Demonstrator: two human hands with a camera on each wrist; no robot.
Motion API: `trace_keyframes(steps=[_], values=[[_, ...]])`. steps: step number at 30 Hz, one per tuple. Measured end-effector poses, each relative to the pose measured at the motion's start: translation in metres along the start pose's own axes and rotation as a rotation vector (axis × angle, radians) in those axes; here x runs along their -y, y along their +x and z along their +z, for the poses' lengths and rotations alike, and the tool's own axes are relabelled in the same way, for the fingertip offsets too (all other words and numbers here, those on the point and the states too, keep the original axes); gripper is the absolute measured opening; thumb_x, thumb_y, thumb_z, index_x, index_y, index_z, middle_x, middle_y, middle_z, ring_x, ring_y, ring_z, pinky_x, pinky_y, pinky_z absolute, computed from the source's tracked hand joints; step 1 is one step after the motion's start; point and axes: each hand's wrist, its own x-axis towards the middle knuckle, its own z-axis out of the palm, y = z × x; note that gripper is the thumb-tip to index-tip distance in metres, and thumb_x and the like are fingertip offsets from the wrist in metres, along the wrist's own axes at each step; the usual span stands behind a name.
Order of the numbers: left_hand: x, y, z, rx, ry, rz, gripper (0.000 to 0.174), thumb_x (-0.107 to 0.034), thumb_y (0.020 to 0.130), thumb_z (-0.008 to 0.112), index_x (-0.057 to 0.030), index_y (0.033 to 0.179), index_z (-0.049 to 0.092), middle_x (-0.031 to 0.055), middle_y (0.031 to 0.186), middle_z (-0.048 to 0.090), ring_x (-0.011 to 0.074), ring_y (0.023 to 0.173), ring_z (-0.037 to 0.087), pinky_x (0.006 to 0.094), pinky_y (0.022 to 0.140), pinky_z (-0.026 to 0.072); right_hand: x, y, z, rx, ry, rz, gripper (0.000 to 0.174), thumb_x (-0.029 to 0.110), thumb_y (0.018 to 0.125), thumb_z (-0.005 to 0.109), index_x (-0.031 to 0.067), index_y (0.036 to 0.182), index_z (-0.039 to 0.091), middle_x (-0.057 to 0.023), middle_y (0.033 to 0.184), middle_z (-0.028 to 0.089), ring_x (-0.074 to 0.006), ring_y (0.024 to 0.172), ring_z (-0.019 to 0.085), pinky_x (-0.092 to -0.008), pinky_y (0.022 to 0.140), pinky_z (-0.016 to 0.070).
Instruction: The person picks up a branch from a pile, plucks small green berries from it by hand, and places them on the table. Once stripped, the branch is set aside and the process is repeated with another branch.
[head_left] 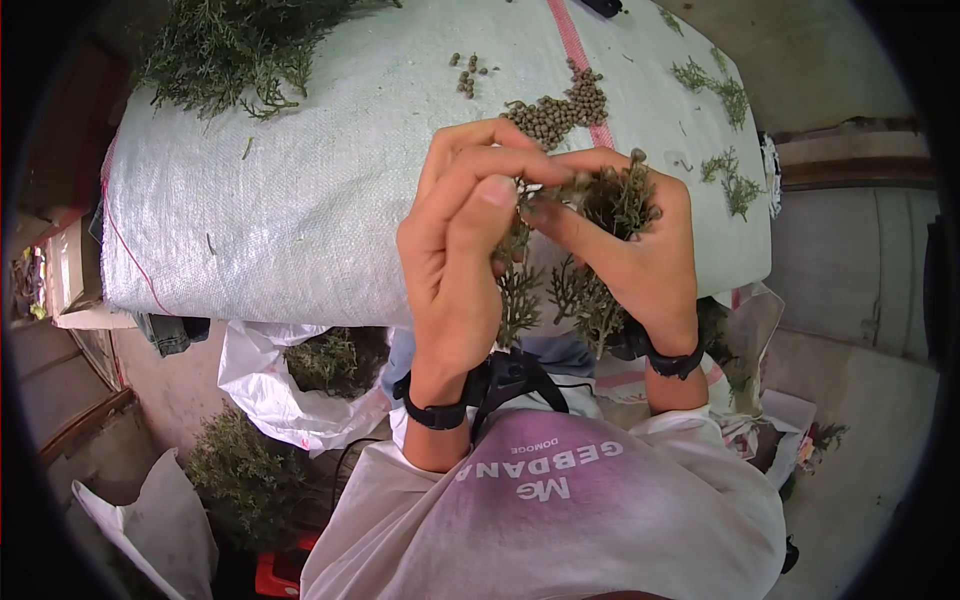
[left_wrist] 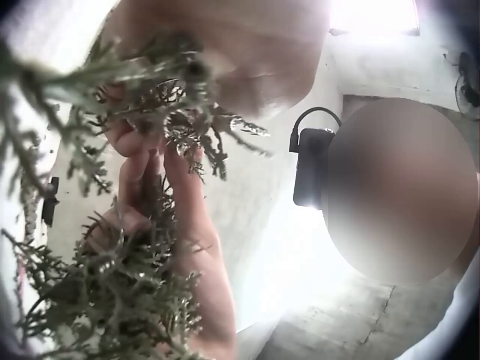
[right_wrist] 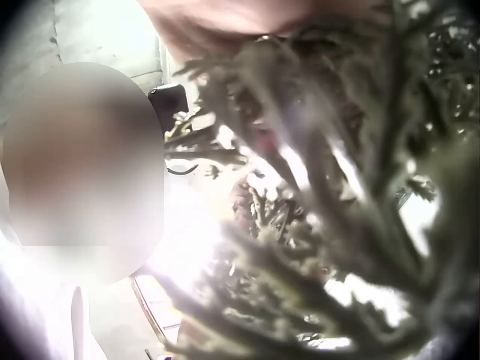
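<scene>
Both hands meet over the near side of a stuffed white woven sack (head_left: 300, 200). The left hand (head_left: 450, 250) has its fingers bent and its thumb against a scaly-leaved evergreen sprig (head_left: 518, 300), which hangs below the thumb. Curled round a bunch of similar evergreen sprigs (head_left: 625, 200) is the right hand (head_left: 655, 265), with small round brown cones showing among the leaves. The two hands' fingertips come together at the stems, partly hiding what is pinched there. Foliage (left_wrist: 112, 292) fills the lower left of the left wrist view and blurs across the right wrist view.
A pile of loose brown cones (head_left: 550, 120) lies on the sack beyond the hands. A large heap of cut foliage (head_left: 230, 50) is at the far left, with stray sprigs (head_left: 735, 185) at right. Below the sack, a white bag (head_left: 255, 385) holds more greenery.
</scene>
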Motion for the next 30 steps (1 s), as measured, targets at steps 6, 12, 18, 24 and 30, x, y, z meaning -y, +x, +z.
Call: trace_keyframes(steps=[6,12,18,24,30], values=[[0.014,0.01,0.004,0.105,0.203,0.152,0.072,-0.045,0.086,0.023,0.0063,0.126,0.055,0.0122,0.117,0.052,0.0199,0.103,0.054,0.0305,0.084,0.0463,-0.013,0.003,0.011,-0.021,-0.052,-0.349,0.023,-0.001,0.078,0.078,-0.003,0.099,0.068,-0.005,0.096,0.069,-0.0069,0.077,0.062,-0.0212,0.066,0.0498],[0.013,0.009,-0.002,-0.022,-0.194,-0.01,0.063,-0.02,0.077,0.04,-0.0013,0.137,0.039,0.0091,0.109,0.043,0.0103,0.064,0.041,0.0247,0.056,0.0352,0.02,0.001,0.006,-0.185,0.207,-0.013,0.017,0.017,0.089,0.063,0.0001,0.092,0.063,-0.0122,0.095,0.07,-0.0096,0.067,0.055,-0.024,0.058,0.044],[0.018,0.013,-0.01,-0.012,-0.502,-0.052,0.072,0.006,0.06,0.038,-0.0055,0.131,0.029,0.0109,0.112,0.035,0.0159,0.071,0.044,0.029,0.063,0.0391,0.005,0.013,-0.026,0.04,0.355,-0.075,0.015,0.009,0.087,0.07,0.0051,0.094,0.057,0.0008,0.083,0.064,-0.0027,0.067,0.054,-0.0194,0.06,0.0445],[0.01,0.013,-0.011,0.018,-0.339,-0.042,0.074,0.009,0.063,0.039,-0.0095,0.134,0.024,0.0138,0.127,0.032,0.0185,0.076,0.045,0.0294,0.067,0.0406,0.016,0.022,-0.002,0.031,-0.009,-0.037,0.022,0.012,0.086,0.074,0.0017,0.102,0.064,0.0037,0.08,0.061,-0.0004,0.07,0.051,-0.0179,0.062,0.0407],[0.011,0.007,-0.006,0.01,-0.069,0.028,0.074,0.008,0.069,0.042,-0.0064,0.138,0.018,0.0166,0.132,0.031,0.0201,0.099,0.046,0.0304,0.076,0.0445,0.0,0.035,0.006,0.141,-0.059,-0.034,0.019,0.008,0.087,0.072,-0.0017,0.103,0.069,-0.002,0.09,0.07,-0.0065,0.08,0.062,-0.0216,0.069,0.0496]])
